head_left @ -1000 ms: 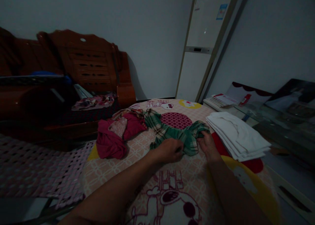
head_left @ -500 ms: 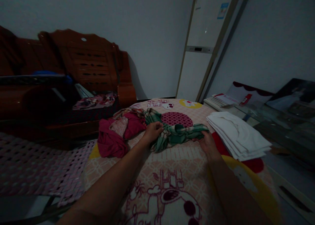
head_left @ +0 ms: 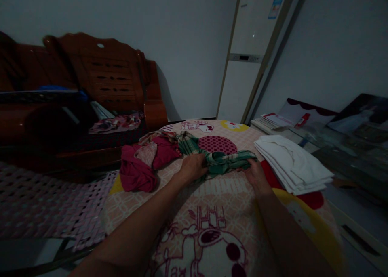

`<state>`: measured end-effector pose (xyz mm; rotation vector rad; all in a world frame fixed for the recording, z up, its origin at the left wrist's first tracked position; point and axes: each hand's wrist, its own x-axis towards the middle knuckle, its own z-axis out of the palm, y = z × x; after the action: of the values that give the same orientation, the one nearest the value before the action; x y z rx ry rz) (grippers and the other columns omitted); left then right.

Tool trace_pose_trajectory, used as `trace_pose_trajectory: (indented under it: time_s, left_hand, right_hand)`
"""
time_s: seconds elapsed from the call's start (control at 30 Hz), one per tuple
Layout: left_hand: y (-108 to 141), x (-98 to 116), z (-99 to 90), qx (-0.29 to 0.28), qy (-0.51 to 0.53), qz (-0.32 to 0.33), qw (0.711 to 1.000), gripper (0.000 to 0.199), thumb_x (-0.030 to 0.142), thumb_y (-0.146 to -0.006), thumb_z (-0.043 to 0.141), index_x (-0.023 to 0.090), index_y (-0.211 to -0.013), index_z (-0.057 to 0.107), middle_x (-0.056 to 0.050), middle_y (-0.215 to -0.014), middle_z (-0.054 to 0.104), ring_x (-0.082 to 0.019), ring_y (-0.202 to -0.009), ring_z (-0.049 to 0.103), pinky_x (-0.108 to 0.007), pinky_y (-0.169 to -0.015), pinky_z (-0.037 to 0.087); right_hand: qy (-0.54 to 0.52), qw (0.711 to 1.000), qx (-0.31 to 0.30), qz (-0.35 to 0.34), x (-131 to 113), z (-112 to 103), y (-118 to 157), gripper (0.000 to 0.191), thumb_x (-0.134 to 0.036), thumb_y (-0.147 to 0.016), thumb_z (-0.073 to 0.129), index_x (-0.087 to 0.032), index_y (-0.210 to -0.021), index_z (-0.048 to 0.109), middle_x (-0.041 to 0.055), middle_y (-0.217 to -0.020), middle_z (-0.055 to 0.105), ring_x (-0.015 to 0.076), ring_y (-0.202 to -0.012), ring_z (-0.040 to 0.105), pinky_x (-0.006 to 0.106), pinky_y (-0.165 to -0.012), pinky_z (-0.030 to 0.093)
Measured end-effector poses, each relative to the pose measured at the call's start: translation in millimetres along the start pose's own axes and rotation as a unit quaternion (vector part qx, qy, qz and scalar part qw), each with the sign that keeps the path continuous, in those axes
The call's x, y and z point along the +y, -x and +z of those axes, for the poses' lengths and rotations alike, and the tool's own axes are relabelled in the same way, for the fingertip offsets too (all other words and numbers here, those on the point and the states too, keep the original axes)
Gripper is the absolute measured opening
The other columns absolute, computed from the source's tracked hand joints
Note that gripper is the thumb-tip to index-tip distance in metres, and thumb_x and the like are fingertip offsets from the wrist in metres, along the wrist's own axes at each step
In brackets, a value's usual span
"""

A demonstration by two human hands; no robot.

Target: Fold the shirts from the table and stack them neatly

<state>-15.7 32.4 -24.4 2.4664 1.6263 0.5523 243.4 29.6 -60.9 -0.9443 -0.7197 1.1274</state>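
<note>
A crumpled green plaid garment (head_left: 222, 160) lies stretched sideways across the round table, which has a patterned cloth (head_left: 182, 204) over it. My left hand (head_left: 194, 168) is closed on the near left part of the garment, its fingertips partly hidden in the folds. At the garment's right end, my right hand (head_left: 254, 172) grips the fabric between thumb and fingers. To the left of my left hand sits a heap of magenta clothing (head_left: 138, 170), with a lighter pink patterned piece on it. A stack of folded white cloth (head_left: 294, 162) lies right of my right hand.
A woven pink chair (head_left: 91, 208) stands at the table's left. Behind it is a wooden bench (head_left: 109, 75) with a patterned cloth on its seat. A tall white air conditioner (head_left: 239, 83) stands by the wall. A glass-topped cabinet (head_left: 339, 147) with papers is at the right.
My left hand has moved slightly right and down over the green garment, covering its lower left folds. My right hand keeps its hold at the right end.
</note>
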Motion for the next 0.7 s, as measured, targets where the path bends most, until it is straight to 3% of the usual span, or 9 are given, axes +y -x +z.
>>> trace_pose_trajectory:
  time_s: [0.17,0.33,0.43,0.53,0.7]
  left_hand:
    - [-4.0,-9.4,1.2,0.002,0.005,-0.005,1.0,0.013,0.015,-0.075,0.058,0.019,-0.082,0.069,-0.007,-0.079,0.07,-0.024,-0.079,0.066,-0.028,-0.064,0.041]
    - [-13.6,-25.6,-5.1,-0.002,0.205,-0.026,0.978,0.007,0.022,-0.072,0.063,0.017,-0.069,0.068,-0.001,-0.065,0.066,-0.016,-0.064,0.06,-0.024,-0.058,0.037]
    - [-16.7,-31.2,-4.8,0.004,0.362,-0.075,0.929,0.01,0.025,-0.069,0.063,0.016,-0.064,0.062,0.002,-0.058,0.06,-0.012,-0.054,0.052,-0.021,-0.052,0.035]
    - [-17.8,-31.2,-3.6,0.025,0.505,-0.119,0.854,0.015,0.03,-0.064,0.066,0.017,-0.065,0.058,0.004,-0.056,0.056,-0.01,-0.05,0.048,-0.02,-0.049,0.034]
    - [-21.1,-31.6,-3.6,0.083,0.638,-0.184,0.743,0.021,0.031,-0.059,0.07,0.017,-0.068,0.056,0.004,-0.059,0.056,-0.009,-0.05,0.049,-0.019,-0.048,0.036]
  right_hand:
    - [0.004,1.0,-0.007,0.0,0.0,0.2,0.2,0.017,-0.027,-0.064,0.071,-0.017,-0.077,0.068,0.0011,-0.058,0.069,0.0165,-0.042,0.06,0.025,-0.036,0.05]
    - [0.003,1.0,-0.008,0.003,1.1,-1.4,-1.6,0.014,-0.026,-0.064,0.07,-0.016,-0.074,0.068,0.0026,-0.058,0.069,0.0207,-0.05,0.066,0.028,-0.039,0.054]
    - [0.001,1.0,-0.016,0.008,1.1,-2.7,-2.6,0.013,-0.025,-0.065,0.07,-0.016,-0.075,0.068,0.0034,-0.06,0.07,0.0221,-0.055,0.068,0.029,-0.043,0.056]
    - [0.002,1.0,-0.023,0.009,0.3,-3.1,-2.7,0.015,-0.024,-0.066,0.07,-0.016,-0.079,0.07,0.0036,-0.061,0.071,0.0221,-0.057,0.069,0.029,-0.045,0.058]
    - [0.014,1.0,-0.026,0.011,1.5,-3.9,-3.2,0.013,-0.027,-0.065,0.072,-0.016,-0.071,0.068,0.0038,-0.057,0.069,0.0225,-0.057,0.069,0.03,-0.047,0.059]
